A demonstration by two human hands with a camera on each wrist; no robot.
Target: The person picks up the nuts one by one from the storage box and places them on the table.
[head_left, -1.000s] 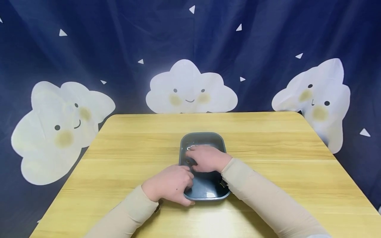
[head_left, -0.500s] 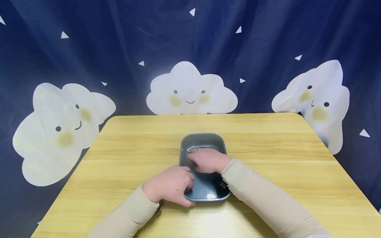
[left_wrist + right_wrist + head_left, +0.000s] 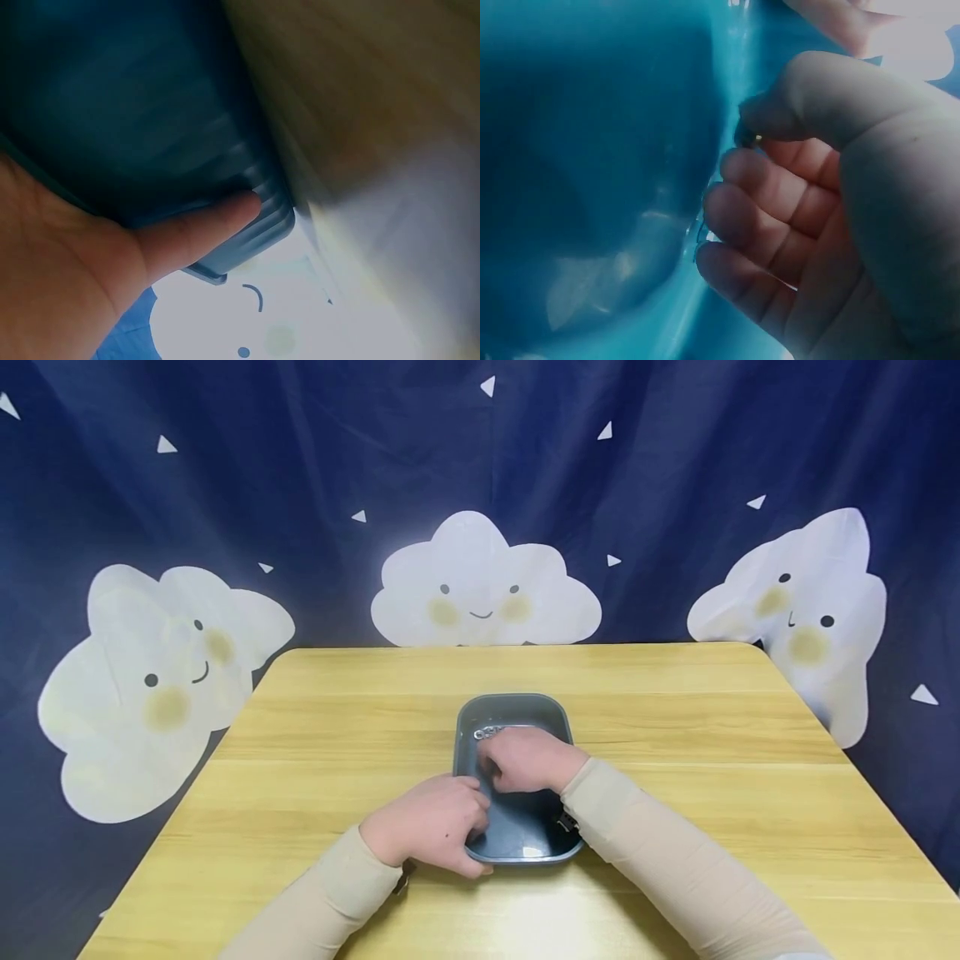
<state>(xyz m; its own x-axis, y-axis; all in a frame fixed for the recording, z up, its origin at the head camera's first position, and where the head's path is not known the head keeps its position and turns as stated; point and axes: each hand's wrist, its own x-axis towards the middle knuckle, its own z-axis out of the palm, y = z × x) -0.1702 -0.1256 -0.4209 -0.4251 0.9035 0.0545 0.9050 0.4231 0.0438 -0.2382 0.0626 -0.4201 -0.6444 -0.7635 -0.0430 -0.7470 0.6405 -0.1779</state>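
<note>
A deep blue-grey plastic tray (image 3: 517, 852) with rounded corners stands on the table. My left hand (image 3: 431, 822) grips its near left side, fingers over the rim, while the thumb (image 3: 202, 232) lies along the ribbed outer wall. Inside the tray my right hand (image 3: 528, 760) has curled fingers. Between its thumb and index finger it pinches a small dark piece (image 3: 744, 135) with a golden glint, mostly hidden, whose kind I cannot tell. Several small clear ring-like pieces (image 3: 487, 732) lie in a row at the tray's far end, partly behind the right hand.
The tray rests on a light wooden table (image 3: 360, 718). Behind it hangs a dark blue curtain (image 3: 315, 460) with white clouds and small triangles. Sleeved forearms (image 3: 675, 860) reach in from the front on both sides.
My right fingers have drawn in from the tray's left side and curled, uncovering more of the clear pieces. A small dark spot near the left wall no longer shows. The left hand keeps its grip.
</note>
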